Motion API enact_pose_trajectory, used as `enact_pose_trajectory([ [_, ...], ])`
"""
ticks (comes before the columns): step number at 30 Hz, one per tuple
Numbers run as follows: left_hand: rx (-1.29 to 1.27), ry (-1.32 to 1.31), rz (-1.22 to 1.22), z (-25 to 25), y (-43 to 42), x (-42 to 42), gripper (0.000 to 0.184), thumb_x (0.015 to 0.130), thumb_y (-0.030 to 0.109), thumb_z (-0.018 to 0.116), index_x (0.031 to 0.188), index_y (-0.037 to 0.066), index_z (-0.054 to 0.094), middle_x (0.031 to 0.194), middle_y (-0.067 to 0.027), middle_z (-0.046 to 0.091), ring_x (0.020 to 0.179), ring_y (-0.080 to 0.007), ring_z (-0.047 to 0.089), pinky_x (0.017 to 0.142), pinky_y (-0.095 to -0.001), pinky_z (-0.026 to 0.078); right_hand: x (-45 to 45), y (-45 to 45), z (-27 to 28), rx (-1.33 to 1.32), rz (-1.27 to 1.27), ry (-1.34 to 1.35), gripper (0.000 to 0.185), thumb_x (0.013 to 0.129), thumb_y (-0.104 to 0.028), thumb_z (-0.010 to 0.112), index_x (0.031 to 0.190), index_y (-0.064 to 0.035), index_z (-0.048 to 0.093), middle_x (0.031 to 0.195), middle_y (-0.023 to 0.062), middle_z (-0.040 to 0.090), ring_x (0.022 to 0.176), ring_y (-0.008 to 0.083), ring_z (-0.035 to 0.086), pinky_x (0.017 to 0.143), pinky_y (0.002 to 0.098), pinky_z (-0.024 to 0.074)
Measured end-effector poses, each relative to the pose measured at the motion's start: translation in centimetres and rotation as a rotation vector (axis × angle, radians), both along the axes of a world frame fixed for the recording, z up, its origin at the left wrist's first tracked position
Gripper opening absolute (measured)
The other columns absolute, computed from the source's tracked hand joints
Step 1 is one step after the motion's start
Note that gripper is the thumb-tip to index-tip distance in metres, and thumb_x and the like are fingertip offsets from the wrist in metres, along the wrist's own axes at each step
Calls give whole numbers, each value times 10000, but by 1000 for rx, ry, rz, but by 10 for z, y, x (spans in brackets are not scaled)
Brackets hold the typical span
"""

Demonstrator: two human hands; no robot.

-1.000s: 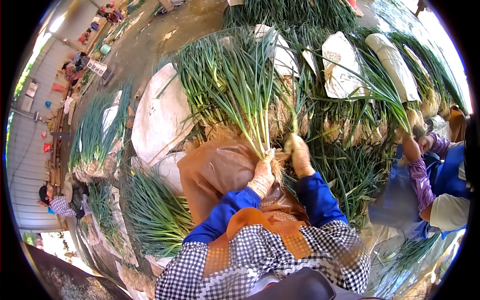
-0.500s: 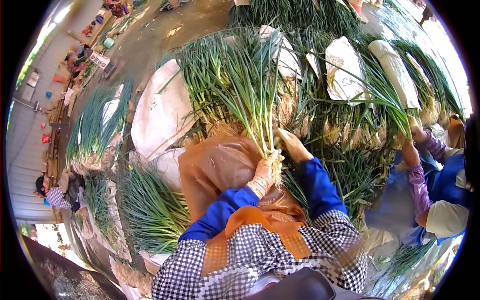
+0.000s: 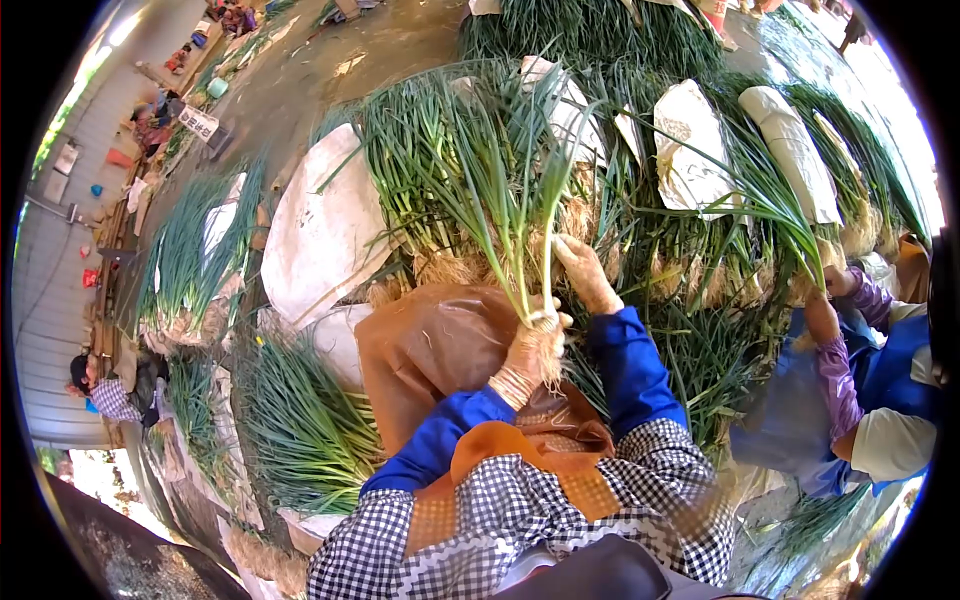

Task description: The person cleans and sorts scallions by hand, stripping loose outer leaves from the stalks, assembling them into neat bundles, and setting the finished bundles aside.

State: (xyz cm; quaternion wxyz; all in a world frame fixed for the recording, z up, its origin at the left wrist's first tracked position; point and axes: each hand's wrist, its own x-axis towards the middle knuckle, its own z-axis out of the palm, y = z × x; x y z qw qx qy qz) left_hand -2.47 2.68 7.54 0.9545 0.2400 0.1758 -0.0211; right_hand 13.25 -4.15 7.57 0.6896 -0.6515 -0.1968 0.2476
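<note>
In a pale glove, my left hand (image 3: 533, 350) is closed round the root end of a small bunch of green onions (image 3: 512, 235), its leaves pointing up and away. Just right of the white stems, my right hand (image 3: 585, 272), also gloved, has its fingertips together against one stalk. Roots hang below my left fist. Under both hands a brown apron (image 3: 430, 335) covers my lap. Beyond the bunch lies a thick row of green onions (image 3: 415, 175) with roots toward me.
A pale sack (image 3: 325, 225) lies left of the row, and another onion pile (image 3: 305, 425) is at my left. At the right, a co-worker's hands (image 3: 822, 312) hold onions. White wraps (image 3: 690, 145) rest on the far row. More people sit far left.
My right hand has moved from beside the roots up to the stems, where its fingers now meet a stalk. My left hand still holds the bunch, slightly lower.
</note>
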Motion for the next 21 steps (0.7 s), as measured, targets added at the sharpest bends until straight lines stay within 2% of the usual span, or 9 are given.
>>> enact_pose_trajectory([
  [2,-149,-105,93,15,22,7,308,843,147,600,1133,95,510,885,-32,585,625,-80,531,464,-192,443,32,4,-10,-199,-114,-117,288,902,-272,515,1100,-83,605,771,-6,627,688,94,569,604,250,456],
  [4,-124,-246,207,48,50,16,307,833,146,613,1119,91,515,889,-23,558,639,-80,532,461,-192,444,71,7,-26,-774,-363,-532,310,859,-297,560,1102,-104,575,992,113,635,871,263,621,728,346,495],
  [5,-97,-306,245,68,59,20,258,829,130,619,1071,90,536,852,-17,560,638,-83,531,464,-194,448,80,10,-26,-817,-406,-617,335,827,-321,590,1081,-105,571,986,121,628,867,270,616,719,352,494],
  [7,-132,-313,187,56,79,24,412,866,109,559,1258,127,433,874,-23,502,629,-99,465,513,-219,429,104,19,-32,-990,-316,-663,372,748,-365,659,993,-99,573,940,125,625,858,297,608,706,367,489],
  [10,-103,-183,166,42,86,28,401,873,109,548,1258,136,444,869,-18,495,631,-99,459,517,-218,420,129,28,-63,-1000,-92,-660,390,781,-428,605,967,-85,578,873,143,642,821,326,614,716,388,488],
  [12,-127,-135,233,19,87,27,327,889,136,535,1210,131,474,861,-21,499,625,-99,469,499,-225,419,124,21,-26,-965,18,-650,362,840,-387,567,946,-42,590,827,156,646,766,301,626,695,374,492],
  [17,-219,-71,324,4,85,21,91,883,139,543,965,103,551,857,-45,582,609,-130,531,498,-255,448,60,-65,52,-239,-57,186,224,827,-268,620,914,-63,631,758,35,629,621,105,547,532,260,449],
  [19,-131,40,336,4,70,25,95,861,115,566,951,83,558,911,-77,614,689,-163,579,549,-277,494,54,-101,-46,-881,51,-702,106,826,-126,591,915,-73,612,754,39,611,619,101,548,569,268,475],
  [21,-165,125,308,8,46,33,116,791,20,621,879,64,560,891,-104,630,847,-199,623,712,-309,543,14,-102,-2,-431,-73,-140,86,833,-113,581,864,-36,598,755,45,628,663,85,560,597,240,473],
])
